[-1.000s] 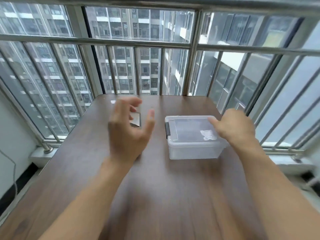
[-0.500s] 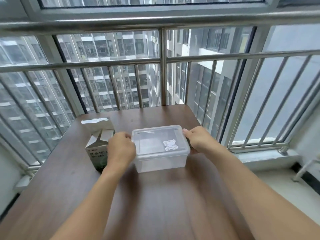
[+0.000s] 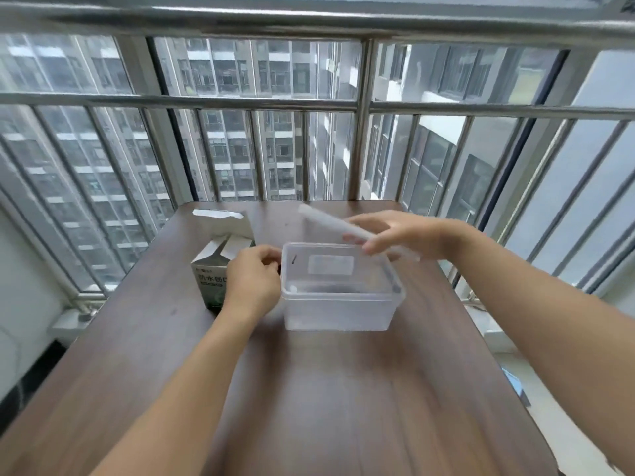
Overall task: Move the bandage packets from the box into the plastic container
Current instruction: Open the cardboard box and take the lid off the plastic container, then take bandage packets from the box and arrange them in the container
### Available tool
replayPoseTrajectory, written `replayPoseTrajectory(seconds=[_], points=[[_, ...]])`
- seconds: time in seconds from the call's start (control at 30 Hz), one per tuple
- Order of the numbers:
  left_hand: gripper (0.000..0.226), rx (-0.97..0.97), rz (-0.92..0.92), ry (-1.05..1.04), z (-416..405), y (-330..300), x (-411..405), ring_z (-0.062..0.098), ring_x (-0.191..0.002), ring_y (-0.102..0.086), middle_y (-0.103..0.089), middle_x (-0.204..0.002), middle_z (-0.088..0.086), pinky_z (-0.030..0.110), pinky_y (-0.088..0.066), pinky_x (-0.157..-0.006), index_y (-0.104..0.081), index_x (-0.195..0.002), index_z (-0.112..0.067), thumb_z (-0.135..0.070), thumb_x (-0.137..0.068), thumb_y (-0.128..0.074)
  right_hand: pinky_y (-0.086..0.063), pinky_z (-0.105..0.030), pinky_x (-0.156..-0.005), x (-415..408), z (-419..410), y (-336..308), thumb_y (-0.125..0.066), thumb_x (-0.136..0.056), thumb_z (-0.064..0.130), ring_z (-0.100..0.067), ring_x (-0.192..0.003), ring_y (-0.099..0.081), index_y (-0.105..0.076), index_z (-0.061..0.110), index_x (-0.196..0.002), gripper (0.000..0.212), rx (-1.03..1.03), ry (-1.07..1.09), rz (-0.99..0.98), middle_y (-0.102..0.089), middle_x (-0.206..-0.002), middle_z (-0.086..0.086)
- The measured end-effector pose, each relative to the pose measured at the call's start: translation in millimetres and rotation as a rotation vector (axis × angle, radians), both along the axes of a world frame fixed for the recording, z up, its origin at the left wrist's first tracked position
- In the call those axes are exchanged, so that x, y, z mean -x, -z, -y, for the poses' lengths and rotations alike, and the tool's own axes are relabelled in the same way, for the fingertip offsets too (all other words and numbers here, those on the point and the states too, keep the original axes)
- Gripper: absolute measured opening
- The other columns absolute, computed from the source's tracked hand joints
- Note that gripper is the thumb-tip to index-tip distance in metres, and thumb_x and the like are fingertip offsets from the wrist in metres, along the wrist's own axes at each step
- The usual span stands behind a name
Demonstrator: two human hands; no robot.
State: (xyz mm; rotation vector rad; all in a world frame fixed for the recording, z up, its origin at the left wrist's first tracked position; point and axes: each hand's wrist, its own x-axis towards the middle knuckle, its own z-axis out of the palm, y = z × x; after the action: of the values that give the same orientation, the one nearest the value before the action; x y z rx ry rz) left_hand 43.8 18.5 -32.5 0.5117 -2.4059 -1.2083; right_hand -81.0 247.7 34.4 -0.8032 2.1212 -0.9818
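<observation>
On a balcony table (image 3: 326, 389), one carton box (image 3: 220, 266) of bandages stands open just left of the left hand (image 3: 252, 283), whose curled fingers steady the wall of the single plastic container (image 3: 338, 304). Right of it, the right hand (image 3: 398, 235) pinches one lid (image 3: 330, 223), tilted above the far rim. No packets are visible; by the look of it, all transfers remain.
</observation>
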Motion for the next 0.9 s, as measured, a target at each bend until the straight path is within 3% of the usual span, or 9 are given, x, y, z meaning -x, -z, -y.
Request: replayPoseTrajectory(seconds=[0.07, 0.23, 0.37, 0.43, 0.57, 0.63, 0.7, 0.8, 0.9], points=[[0.033, 0.037, -0.028, -0.009, 0, 1, -3, 0.015, -0.089, -0.064, -0.073, -0.091, -0.003, 0.017, -0.040, -0.073, -0.078, -0.098, -0.016, 0.003, -0.091, -0.052, -0.045, -0.038, -0.092, 11, 1, -3, -0.077, -0.062, 0.052, -0.015, -0.112, -0.056, -0.062, 0.023, -0.126, 0.072, 0.102, 0.093, 0.084, -0.062, -0.117, 0.005], [0.024, 0.173, -0.056, 0.001, -1, -2, -12, 0.025, -0.107, -0.066, -0.074, -0.112, 0.007, 0.021, -0.038, -0.079, -0.073, -0.113, -0.010, -0.010, -0.098, -0.055, -0.030, -0.033, -0.117, 50, 23, 22, -0.084, -0.060, 0.067, -0.018, -0.144, -0.038, -0.033, 0.021, -0.156, 0.119, -0.213, 0.277, -0.336, -0.036, -0.159, 0.003], [0.021, 0.354, -0.450, 0.039, 10, -25, -38, 0.014, -0.095, -0.068, -0.074, -0.106, 0.001, 0.028, -0.053, -0.087, -0.073, -0.111, -0.011, -0.015, -0.092, -0.069, -0.044, -0.033, -0.103, 77, 26, 61, -0.079, -0.078, 0.056, -0.024, -0.132, -0.049, -0.040, 0.016, -0.153, 0.094, -0.319, 0.307, -0.353, -0.044, -0.152, -0.001], [0.022, 0.415, -0.588, -0.017, 37, -29, -43, 0.011, -0.095, -0.064, -0.071, -0.104, -0.003, 0.025, -0.051, -0.086, -0.071, -0.108, -0.013, -0.016, -0.086, -0.073, -0.035, -0.037, -0.113, 81, 27, 75, -0.072, -0.088, 0.049, -0.028, -0.141, -0.040, -0.035, 0.018, -0.156, 0.083, -0.479, 0.218, -0.424, -0.037, -0.159, -0.006], [0.072, -0.087, -0.160, 0.010, 98, -21, -36, 0.008, -0.129, -0.047, -0.053, -0.139, -0.009, 0.026, -0.041, -0.101, -0.051, -0.139, -0.026, -0.032, -0.070, -0.068, -0.046, -0.041, -0.102, 59, 41, 46, -0.049, -0.099, 0.055, -0.032, -0.120, -0.061, -0.070, 0.005, -0.122, 0.059, -0.154, 0.545, -0.628, -0.067, -0.129, -0.016], [0.078, -0.363, -0.079, 0.127, 102, -8, -26, 0.009, -0.120, -0.053, -0.058, -0.132, -0.006, 0.015, -0.044, -0.087, -0.049, -0.141, -0.020, -0.027, -0.065, -0.061, -0.053, -0.038, -0.083, 22, 56, 16, -0.051, -0.099, 0.050, -0.026, -0.090, -0.070, -0.079, 0.009, -0.093, 0.050, 0.127, 0.720, -0.752, -0.078, -0.094, -0.010], [0.062, -0.505, -0.139, 0.168, 96, 5, -17, 0.010, -0.091, -0.064, -0.068, -0.105, -0.003, 0.014, -0.049, -0.068, -0.059, -0.126, -0.019, -0.020, -0.064, -0.058, -0.054, -0.029, -0.064, -35, 87, -5, -0.063, -0.096, 0.040, -0.009, -0.068, -0.067, -0.079, 0.018, -0.082, 0.031, 0.325, 0.445, -0.774, -0.074, -0.075, 0.006], [0.043, -0.435, -0.248, 0.126, 94, 30, -5, 0.010, -0.080, -0.067, -0.072, -0.088, -0.007, 0.027, -0.054, -0.071, -0.065, -0.107, -0.032, -0.030, -0.064, -0.062, -0.045, -0.009, -0.069, -99, 148, 5, -0.072, -0.091, 0.021, -0.003, -0.075, -0.063, -0.079, 0.017, -0.098, 0.011, 0.298, -0.144, -0.800, -0.073, -0.100, 0.006], [0.043, -0.306, -0.337, 0.094, 93, 46, -4, 0.009, -0.094, -0.068, -0.075, -0.100, -0.011, 0.034, -0.057, -0.084, -0.066, -0.112, -0.026, -0.029, -0.071, -0.053, -0.054, -0.034, -0.088, -98, 184, 29, -0.066, -0.089, 0.025, -0.015, -0.102, -0.065, -0.073, 0.024, -0.115, 0.027, 0.169, -0.241, -0.943, -0.065, -0.124, 0.008]])
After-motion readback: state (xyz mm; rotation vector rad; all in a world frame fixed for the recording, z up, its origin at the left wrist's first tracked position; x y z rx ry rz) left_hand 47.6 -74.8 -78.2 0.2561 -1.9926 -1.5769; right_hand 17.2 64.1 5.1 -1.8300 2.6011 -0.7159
